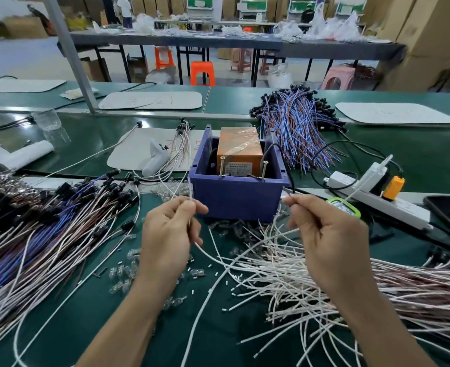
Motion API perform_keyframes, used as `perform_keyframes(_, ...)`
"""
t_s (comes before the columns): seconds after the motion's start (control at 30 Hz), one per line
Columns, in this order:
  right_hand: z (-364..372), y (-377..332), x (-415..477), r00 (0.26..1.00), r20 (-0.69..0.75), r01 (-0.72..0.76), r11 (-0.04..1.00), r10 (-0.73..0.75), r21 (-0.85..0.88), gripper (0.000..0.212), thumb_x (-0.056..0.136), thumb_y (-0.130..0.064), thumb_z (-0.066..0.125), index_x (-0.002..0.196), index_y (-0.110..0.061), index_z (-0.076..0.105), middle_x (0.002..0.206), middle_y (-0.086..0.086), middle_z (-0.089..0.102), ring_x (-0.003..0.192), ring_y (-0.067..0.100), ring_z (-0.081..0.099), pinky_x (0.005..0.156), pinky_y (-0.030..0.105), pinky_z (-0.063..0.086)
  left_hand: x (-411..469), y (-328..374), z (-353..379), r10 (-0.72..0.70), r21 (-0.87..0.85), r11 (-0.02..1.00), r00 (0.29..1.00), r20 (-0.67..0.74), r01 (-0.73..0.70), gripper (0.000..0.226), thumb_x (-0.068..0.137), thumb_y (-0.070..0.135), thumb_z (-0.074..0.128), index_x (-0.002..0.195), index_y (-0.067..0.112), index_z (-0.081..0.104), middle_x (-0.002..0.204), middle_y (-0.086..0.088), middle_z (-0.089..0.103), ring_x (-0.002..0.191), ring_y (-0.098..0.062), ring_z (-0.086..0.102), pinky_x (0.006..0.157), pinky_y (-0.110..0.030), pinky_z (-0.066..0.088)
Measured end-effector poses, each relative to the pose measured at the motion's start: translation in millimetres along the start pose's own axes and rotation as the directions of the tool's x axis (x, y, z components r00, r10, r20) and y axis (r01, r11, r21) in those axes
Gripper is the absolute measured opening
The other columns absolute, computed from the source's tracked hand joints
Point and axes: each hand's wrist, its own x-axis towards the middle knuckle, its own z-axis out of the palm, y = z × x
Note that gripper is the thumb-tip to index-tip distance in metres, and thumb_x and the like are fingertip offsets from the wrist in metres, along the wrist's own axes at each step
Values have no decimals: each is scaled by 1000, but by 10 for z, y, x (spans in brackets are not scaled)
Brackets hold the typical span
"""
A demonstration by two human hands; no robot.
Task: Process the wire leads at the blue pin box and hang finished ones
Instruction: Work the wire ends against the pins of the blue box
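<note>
The blue pin box (234, 200) stands at the middle of the green bench, with an orange block (239, 149) inside and two brass screws upright at its front rim. My left hand (169, 234) is pinched on a white wire lead (205, 295) just left of the box's front face. My right hand (324, 234) pinches another white lead (274, 235) at the box's right front corner. A heap of loose white leads (311, 276) lies under my right hand.
Blue, brown and white leads with black ends are piled at the left (46, 229) and behind the box (298, 123). A power strip (372, 192), a green timer (344, 207) and a phone (449, 210) lie to the right. Small clear bulbs (123, 276) are scattered on the mat.
</note>
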Motion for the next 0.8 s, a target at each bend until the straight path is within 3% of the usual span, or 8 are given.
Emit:
perform_keyframes(0.1,-39,-76,231,999,50,13,997,-10,-73,3,97,-27,66,94,-28,64,63,-12,70,56,3,61,51,12,42,-9,2,105,65,210,976,998,-1,-63,28,90,30,49,76,30,73,45,-2,53,43,-15,48,48,-34,45)
perform_keyframes(0.2,-62,-123,466,994,103,-39,999,42,-25,12,88,-22,79,81,-25,69,66,-19,71,56,4,66,53,13,48,44,11,194,46,291,956,999,-15,-39,25,84,36,50,76,38,73,44,8,55,46,-15,49,54,-41,49)
perform_keyframes(0.33,-75,-157,741,992,94,-86,995,81,57,17,77,-23,88,68,-28,75,61,-15,71,53,5,67,52,15,52,164,4,278,20,291,957,997,-79,4,25,82,34,51,76,41,74,43,11,54,41,-12,45,51,-31,37)
perform_keyframes(0.53,-86,-21,886,963,244,-119,993,110,24,17,82,-20,83,72,-31,75,62,-9,71,57,12,65,57,26,53,229,22,332,49,396,918,995,-85,-12,31,89,23,57,72,43,74,42,11,55,36,-5,45,45,-21,32)
perform_keyframes(0.67,-110,37,894,941,319,-124,992,116,6,21,85,-15,75,81,-36,75,68,-10,73,53,3,60,57,20,46,242,-10,347,58,436,900,995,-79,-18,32,92,22,61,72,43,73,43,8,56,38,-6,46,47,-25,34)
perform_keyframes(0.8,-147,43,919,937,318,-181,979,144,91,21,84,-10,74,80,-30,74,65,-2,74,48,10,64,49,15,46,221,-49,349,65,400,916,995,-73,-31,30,91,20,62,69,36,74,41,7,52,37,-8,41,47,-28,34)
